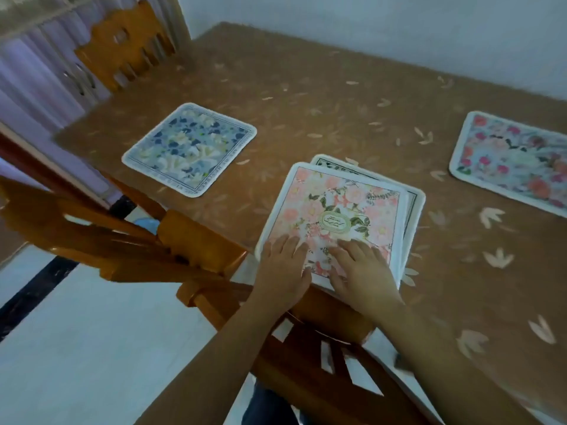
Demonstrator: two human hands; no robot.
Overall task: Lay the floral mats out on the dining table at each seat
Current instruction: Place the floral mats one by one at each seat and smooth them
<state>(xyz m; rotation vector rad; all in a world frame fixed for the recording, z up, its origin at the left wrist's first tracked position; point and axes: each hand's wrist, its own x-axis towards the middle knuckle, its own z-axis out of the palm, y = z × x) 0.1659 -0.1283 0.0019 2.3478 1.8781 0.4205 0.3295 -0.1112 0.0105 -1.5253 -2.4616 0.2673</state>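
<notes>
Where the table (306, 96) comes closest to the camera, a pink mat (337, 204) lies on top of a small stack right at the near edge. It is roughly square with rounded corners and a white border, printed with pale pink flowers, green leaves and a gold oval badge near its middle. The lower mat (412, 207) sticks out past it at the far and right sides, showing a white edge with a thin dark line; I cannot tell how many mats are in the stack.

The table, covered in a brown cloth with pale leaf shapes, holds two more mats lying flat. A blue mat (188, 148) with cream flowers sits near the left edge, well apart from the stack. A red-flowered mat (509, 161) lies to the right, partly cut off by the picture edge.

Both forearms reach forward over the back of the near chair (306, 357). The left hand (283, 265) rests palm down on the pink mat's near left corner, fingers straight and slightly spread. The right hand (362, 271) lies flat just beside it on the near right part, fingers also straight, gripping nothing. A second chair (122, 47) stands at the far left.
</notes>
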